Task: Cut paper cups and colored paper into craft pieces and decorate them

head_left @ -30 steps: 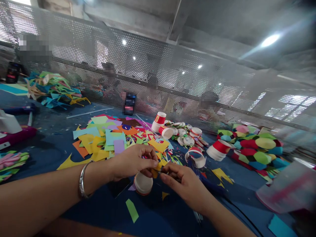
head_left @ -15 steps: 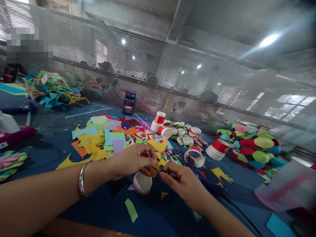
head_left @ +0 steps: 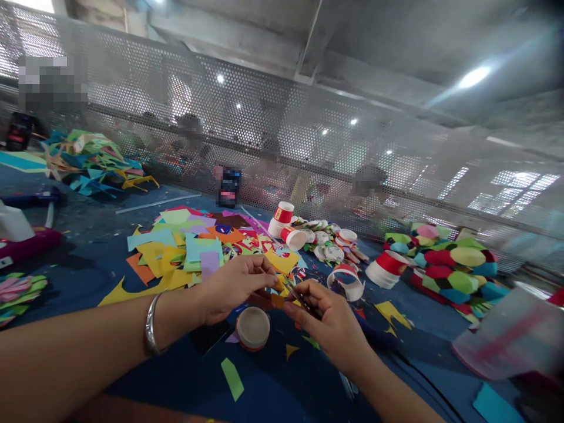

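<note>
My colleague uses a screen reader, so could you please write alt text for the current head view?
The left hand pinches a small yellow-orange paper piece while the right hand holds what look like scissors close to it, above a blue table. Near them sits a round paper cup; beyond lie heaped coloured paper and red-and-white cups.

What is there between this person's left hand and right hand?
In the head view, a small orange-yellow paper piece shows between the left hand and right hand, plus the tip of a slim metal tool, apparently scissors.
</note>
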`<state>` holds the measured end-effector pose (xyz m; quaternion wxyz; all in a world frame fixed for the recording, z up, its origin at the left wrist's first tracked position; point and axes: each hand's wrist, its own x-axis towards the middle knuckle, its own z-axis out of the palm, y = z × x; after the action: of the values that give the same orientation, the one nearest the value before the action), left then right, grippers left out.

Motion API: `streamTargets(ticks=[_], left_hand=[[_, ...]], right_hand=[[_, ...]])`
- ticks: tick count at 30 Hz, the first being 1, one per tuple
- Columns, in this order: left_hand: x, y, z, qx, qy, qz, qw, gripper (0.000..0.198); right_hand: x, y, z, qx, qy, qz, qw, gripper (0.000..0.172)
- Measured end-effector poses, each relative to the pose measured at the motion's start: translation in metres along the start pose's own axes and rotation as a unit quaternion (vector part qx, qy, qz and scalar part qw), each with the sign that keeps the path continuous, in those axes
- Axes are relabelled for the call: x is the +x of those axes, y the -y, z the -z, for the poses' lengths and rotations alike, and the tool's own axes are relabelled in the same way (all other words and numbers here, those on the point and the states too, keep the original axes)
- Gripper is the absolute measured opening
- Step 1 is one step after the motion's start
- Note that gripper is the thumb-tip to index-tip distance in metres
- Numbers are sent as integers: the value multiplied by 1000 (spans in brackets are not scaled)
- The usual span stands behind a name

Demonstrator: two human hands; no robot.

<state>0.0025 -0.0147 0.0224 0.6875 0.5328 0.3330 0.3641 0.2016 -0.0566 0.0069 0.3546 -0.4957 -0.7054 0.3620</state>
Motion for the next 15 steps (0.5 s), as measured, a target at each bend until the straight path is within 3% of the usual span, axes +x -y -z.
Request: streamTargets(ticks=[6, 15], left_hand=[[-1, 4, -6, -26, 15, 11, 999, 18], [-1, 7, -6, 22, 30, 28, 999, 24]], right_hand=[[0, 1, -3, -9, -4, 23, 1000, 24], [-1, 2, 0, 40, -53, 16, 998, 25]])
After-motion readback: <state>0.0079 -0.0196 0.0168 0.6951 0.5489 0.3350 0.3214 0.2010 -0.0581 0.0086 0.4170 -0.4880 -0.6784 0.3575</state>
